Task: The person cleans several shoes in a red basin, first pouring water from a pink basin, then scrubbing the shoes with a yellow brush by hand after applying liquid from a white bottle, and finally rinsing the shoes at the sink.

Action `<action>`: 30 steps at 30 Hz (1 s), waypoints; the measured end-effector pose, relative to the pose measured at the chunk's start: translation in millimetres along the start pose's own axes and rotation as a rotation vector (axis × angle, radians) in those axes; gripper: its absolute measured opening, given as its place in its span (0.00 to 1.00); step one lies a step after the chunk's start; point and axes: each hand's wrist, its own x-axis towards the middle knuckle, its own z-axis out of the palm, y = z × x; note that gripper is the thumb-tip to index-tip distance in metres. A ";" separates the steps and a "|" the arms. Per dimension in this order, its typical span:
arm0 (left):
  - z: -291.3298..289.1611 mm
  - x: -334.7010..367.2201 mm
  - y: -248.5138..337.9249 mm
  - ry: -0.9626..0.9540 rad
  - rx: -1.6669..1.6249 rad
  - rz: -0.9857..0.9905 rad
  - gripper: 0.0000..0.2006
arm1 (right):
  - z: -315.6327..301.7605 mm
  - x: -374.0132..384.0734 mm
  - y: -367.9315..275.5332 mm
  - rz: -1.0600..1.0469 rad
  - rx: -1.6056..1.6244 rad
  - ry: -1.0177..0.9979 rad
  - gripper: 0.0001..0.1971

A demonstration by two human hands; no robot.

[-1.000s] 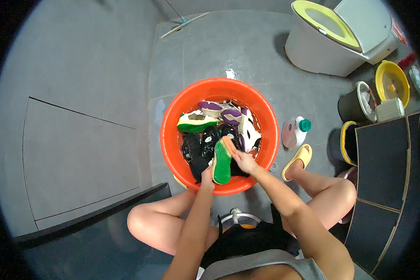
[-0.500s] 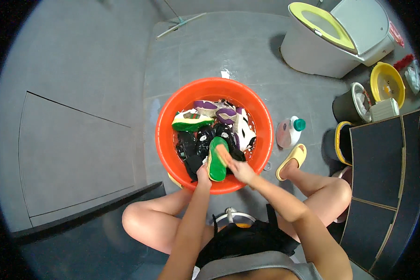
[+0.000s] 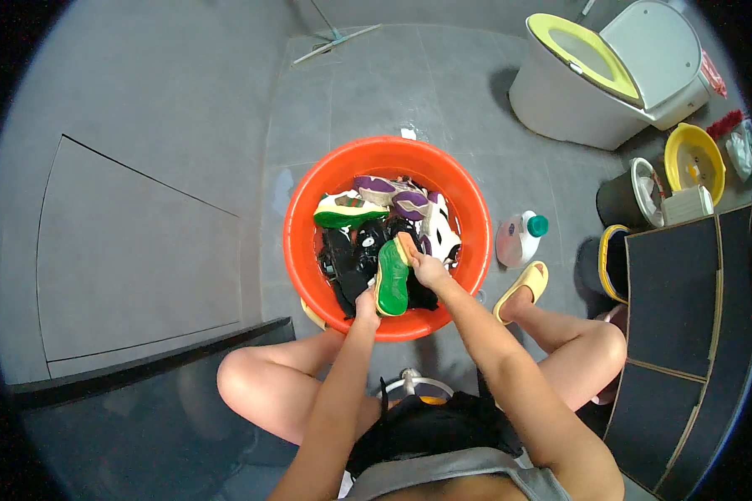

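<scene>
A large orange basin stands on the floor before me, with several shoes in it. My left hand is closed on the near end of a shoe with a green sole, which is turned sole up. My right hand grips a peach-coloured scrubbing brush, pressed against the far end of that sole. Its bristles are hidden. Beyond lies another green-soled shoe, next to a purple and white shoe. Black shoes lie to the left, and a white and black shoe to the right.
A bottle with a green cap stands right of the basin, near my foot in a yellow slipper. Farther right are bins, a yellow basin and a dark cabinet. A toilet and a squeegee are at the back.
My right hand and the brush have moved away from me along the sole, from its middle to its far end. The left hand keeps its hold on the shoe.
</scene>
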 end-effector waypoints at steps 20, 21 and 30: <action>-28.2 -3.0 21.1 -0.063 -0.134 0.001 0.17 | -1.9 -114.4 -37.4 -0.285 0.199 -0.139 0.17; -22.0 -4.4 23.3 -0.068 -0.129 -0.007 0.17 | -5.6 -110.9 -38.7 -0.277 0.199 -0.131 0.17; 2.1 -0.3 14.2 0.102 0.212 0.009 0.14 | 4.4 -8.8 0.8 0.087 0.040 0.002 0.17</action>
